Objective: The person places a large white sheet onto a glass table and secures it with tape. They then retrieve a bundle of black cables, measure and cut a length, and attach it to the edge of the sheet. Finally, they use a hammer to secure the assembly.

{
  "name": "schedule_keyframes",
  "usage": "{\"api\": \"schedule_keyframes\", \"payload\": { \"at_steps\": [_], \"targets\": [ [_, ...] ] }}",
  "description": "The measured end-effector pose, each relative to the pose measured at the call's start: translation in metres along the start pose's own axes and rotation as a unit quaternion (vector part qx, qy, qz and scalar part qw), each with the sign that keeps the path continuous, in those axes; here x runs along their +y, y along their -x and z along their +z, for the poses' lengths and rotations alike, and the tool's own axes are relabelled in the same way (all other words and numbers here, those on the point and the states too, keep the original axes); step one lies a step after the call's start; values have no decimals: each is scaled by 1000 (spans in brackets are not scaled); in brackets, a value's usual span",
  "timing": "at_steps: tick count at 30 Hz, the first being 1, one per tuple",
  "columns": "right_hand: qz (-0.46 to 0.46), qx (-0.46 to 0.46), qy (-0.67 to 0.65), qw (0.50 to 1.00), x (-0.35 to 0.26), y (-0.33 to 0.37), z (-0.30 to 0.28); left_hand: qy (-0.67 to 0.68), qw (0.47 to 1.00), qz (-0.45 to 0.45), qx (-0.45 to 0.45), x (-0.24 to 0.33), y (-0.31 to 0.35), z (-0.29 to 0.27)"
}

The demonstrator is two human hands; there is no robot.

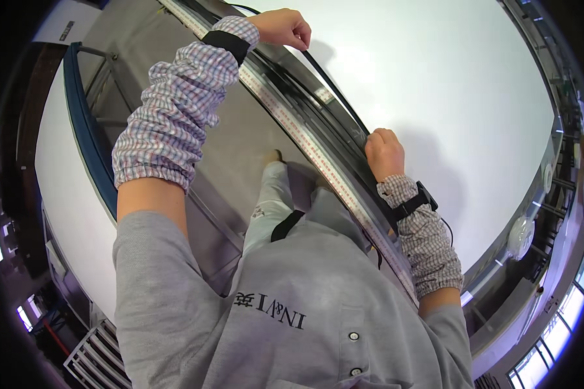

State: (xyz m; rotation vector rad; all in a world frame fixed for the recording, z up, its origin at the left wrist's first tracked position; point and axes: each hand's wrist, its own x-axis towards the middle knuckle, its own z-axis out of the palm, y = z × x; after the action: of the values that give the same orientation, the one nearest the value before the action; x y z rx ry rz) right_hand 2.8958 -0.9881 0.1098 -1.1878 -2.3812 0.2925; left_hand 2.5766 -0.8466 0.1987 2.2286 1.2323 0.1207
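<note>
In the head view, the left hand pinches a black strip along the white panel's near edge; the right hand curls there, grip unclear; strip seemingly lined up, fixing apparently unfinished

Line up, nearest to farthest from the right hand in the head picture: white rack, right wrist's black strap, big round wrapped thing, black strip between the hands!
1. Black strip: touching the right hand.
2. Black strap: on the right wrist.
3. Big round wrapped thing: right side.
4. White rack: lower left.
</note>
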Motion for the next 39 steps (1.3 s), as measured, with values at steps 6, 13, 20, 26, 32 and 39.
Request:
{"api": "schedule_keyframes", "payload": {
  "at_steps": [6,13,20,26,32,39],
  "targets": [
    [17,-6,4,1000,-12,-31,22,54,998,7,-41,-12,-5,5],
    [35,0,33,999,8,3,-1,70,996,47,-34,-57,-11,-24],
    [85,7,54,995,-3,4,-6,-76,995,-52,25,-97,18,-125],
    [55,27,40,997,-9,-39,33,-45,998,-46,22,-113,20,-107],
    [140,-11,-50,989,-1,-71,39,-20,1000,-14,14,-124,17,-100],
    [200,-159,4,967,23,10,-47,120,990,19,-71,-161,10,-83]
  ]
}}
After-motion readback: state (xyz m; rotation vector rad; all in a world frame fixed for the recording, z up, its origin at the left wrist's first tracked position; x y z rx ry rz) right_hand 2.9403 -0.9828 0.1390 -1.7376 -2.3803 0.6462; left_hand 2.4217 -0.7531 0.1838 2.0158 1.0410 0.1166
